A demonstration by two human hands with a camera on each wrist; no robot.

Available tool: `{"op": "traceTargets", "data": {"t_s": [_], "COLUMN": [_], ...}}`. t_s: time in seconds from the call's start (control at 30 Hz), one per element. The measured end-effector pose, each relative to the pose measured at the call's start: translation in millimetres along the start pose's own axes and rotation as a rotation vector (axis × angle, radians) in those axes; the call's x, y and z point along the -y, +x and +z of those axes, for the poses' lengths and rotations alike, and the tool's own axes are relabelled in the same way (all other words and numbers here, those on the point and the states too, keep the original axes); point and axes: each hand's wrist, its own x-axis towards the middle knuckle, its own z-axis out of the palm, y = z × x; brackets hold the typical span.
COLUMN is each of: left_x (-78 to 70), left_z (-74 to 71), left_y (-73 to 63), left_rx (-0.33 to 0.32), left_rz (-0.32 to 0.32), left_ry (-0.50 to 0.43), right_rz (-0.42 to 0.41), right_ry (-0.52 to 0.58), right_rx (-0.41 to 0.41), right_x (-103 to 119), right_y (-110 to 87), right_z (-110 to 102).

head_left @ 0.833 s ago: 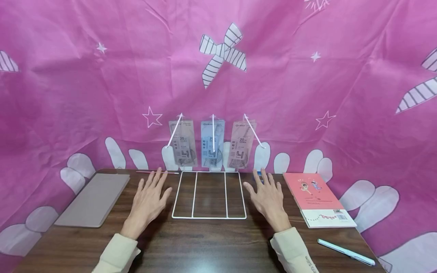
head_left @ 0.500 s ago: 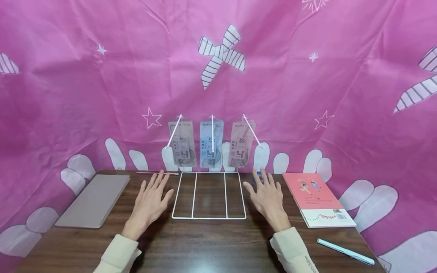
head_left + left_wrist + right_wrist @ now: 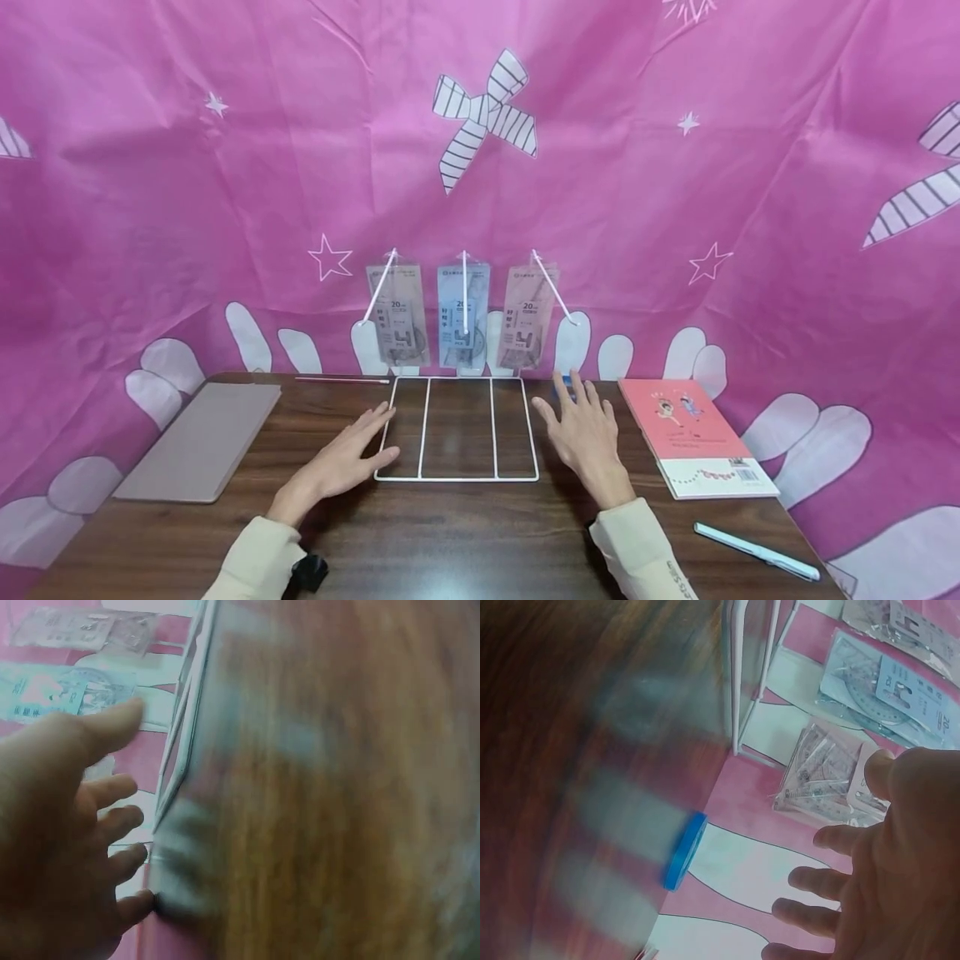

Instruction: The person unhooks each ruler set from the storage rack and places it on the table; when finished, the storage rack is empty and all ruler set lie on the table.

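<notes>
White wire display rack [image 3: 457, 479]: at the back of the wooden table [image 3: 465, 533], base lying flat with a hand at each side, three prongs [image 3: 378, 287] higher up at the rear
Left hand [image 3: 345, 458]: fingers stretched out, thumb apart, nothing held; over or against the left bar of the base, cannot tell whether touching
Right hand [image 3: 587, 442]: fingers spread, nothing held; just beside the right bar, with a blue disc [image 3: 685, 853] near the fingertips
Rack handling: probably light and stiff, smooth under the fingers, likely to set the load swinging if jerked
Rack hold: best taken low, by both side bars of the base, kept level
Ruler-set packets [image 3: 453, 308]: hanging from the prongs, greyish at left, blue in the middle, pinkish at right; clear sleeves
Packet handling: likely light and slippery outside, thin plastic within, perhaps brittle if bent
Packet hold: probably best pinched near the top, then slid forward along the prong
Blue disc: cannot tell whether tape roll or lid; likely easy to pinch by the rim
</notes>
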Motion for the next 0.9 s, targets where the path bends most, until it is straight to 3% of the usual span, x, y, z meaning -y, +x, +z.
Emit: {"op": "traceTargets", "data": {"t_s": [0.27,0.4,0.53,0.63,0.9], "left_x": [14.3,14.4,13.8,13.1,13.4], "left_z": [3.8,4.4,1.5,0.1,0.0], "left_y": [-4.2,-4.8,-5.6,-5.6,-5.6], "left_rx": [0.081,0.098,0.095,0.099,0.110], "left_rz": [0.122,0.134,0.132,0.130,0.121], "left_ry": [0.007,-0.006,-0.006,-0.009,-0.018], "right_rz": [-0.001,-0.019,-0.074,-0.087,-0.070], "right_ry": [0.006,0.014,0.054,0.138,0.439], "right_rx": [-0.028,-0.077,-0.182,-0.233,-0.250], "right_x": [3,2,4,5,4], "right_y": [0.8,1.3,7.4,15.7,53.7], "right_z": [2,4,7,10,18]}}
